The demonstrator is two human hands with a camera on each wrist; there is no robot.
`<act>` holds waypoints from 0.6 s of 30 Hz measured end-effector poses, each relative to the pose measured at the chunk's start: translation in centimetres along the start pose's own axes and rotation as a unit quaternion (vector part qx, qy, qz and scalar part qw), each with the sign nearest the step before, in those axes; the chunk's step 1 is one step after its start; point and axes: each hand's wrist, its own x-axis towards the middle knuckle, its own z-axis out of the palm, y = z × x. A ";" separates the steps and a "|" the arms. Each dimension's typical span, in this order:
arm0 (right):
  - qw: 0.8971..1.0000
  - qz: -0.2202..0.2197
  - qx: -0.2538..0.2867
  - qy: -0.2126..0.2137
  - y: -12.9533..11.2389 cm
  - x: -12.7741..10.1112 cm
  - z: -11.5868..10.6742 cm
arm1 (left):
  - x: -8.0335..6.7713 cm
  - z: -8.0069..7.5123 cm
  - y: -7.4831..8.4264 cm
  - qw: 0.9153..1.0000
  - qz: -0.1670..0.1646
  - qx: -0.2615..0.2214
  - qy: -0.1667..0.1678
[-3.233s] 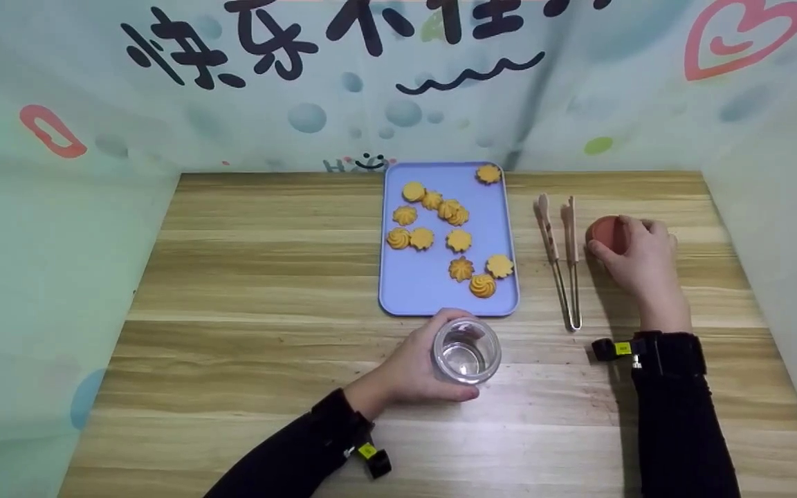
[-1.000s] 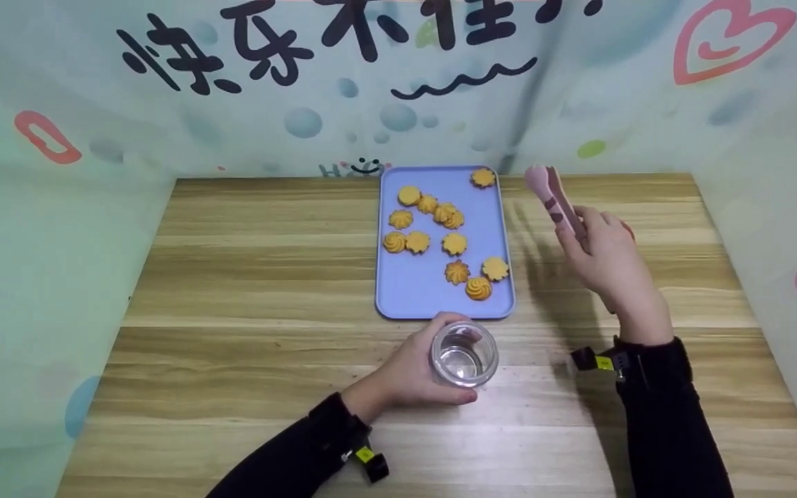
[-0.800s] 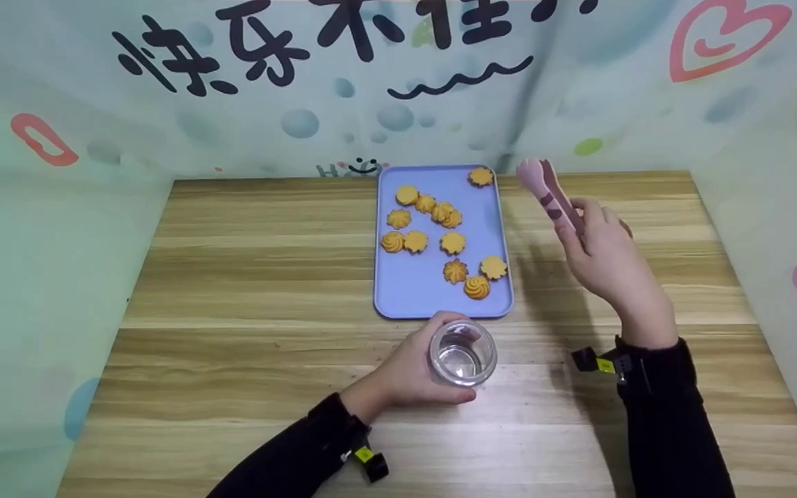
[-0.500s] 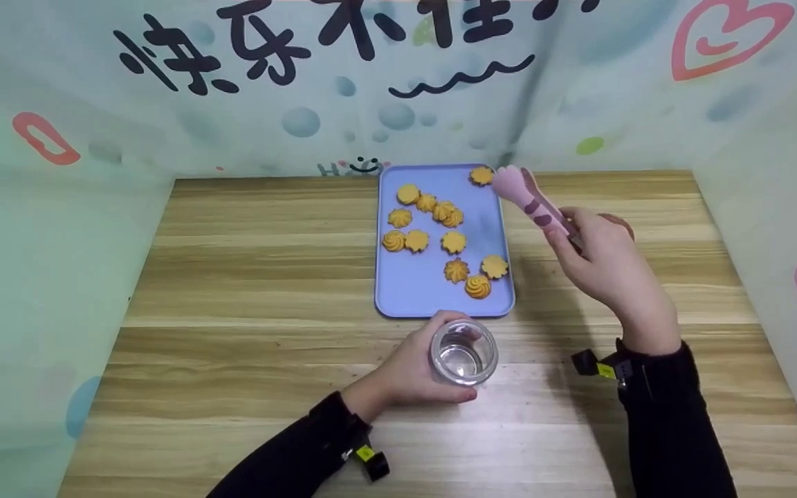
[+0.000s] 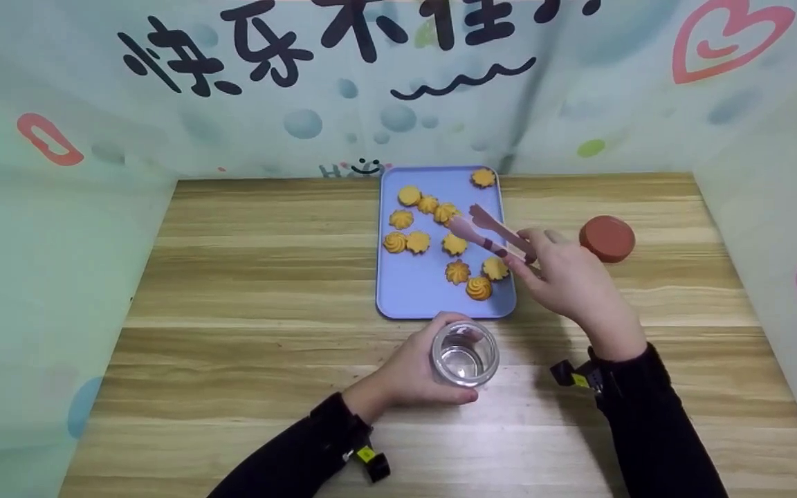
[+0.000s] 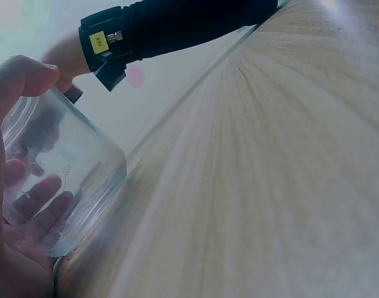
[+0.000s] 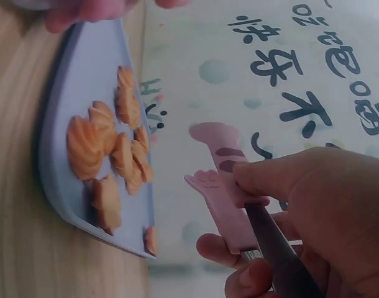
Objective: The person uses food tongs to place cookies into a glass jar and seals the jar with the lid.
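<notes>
My left hand grips a clear glass jar standing upright on the table, its mouth uncovered and nothing inside. In the left wrist view my fingers show through the jar's wall. My right hand holds a pair of pink tongs with paw-shaped tips, thumb on one arm and fingers on the other. The tong tips are spread apart over the blue tray, with nothing between them. Several golden cookies lie scattered on that tray; the tongs overlap some of them in the head view.
A round reddish-brown lid lies on the wooden table right of my right hand. A printed curtain closes off the back and sides. The tray's near edge sits just beyond the jar.
My right hand has left the lid, picked up the tongs from the table, and swung them left over the tray. The left hand and jar have stayed put.
</notes>
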 end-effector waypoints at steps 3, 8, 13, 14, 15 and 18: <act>1.000 -0.002 -0.009 0.005 -0.1 0.2 0.9 | -0.1 -0.2 1.1 1.000 -0.003 0.001 -0.002; 1.000 -0.001 -0.006 -0.003 0.0 0.6 2.4 | 0.0 0.0 -0.1 1.000 -0.009 0.013 0.005; 1.000 0.012 -0.001 -0.006 0.0 0.8 3.0 | 0.0 0.1 -1.1 1.000 -0.006 0.016 0.003; 1.000 0.013 -0.001 -0.004 0.0 0.8 3.1 | 0.0 0.1 -1.1 1.000 -0.005 0.015 0.003; 1.000 0.013 -0.001 -0.002 0.0 0.8 3.1 | 0.0 0.1 -1.1 1.000 -0.004 0.015 0.001; 1.000 0.008 -0.002 0.005 0.1 0.9 3.4 | 0.1 0.1 -1.0 1.000 -0.004 0.017 0.000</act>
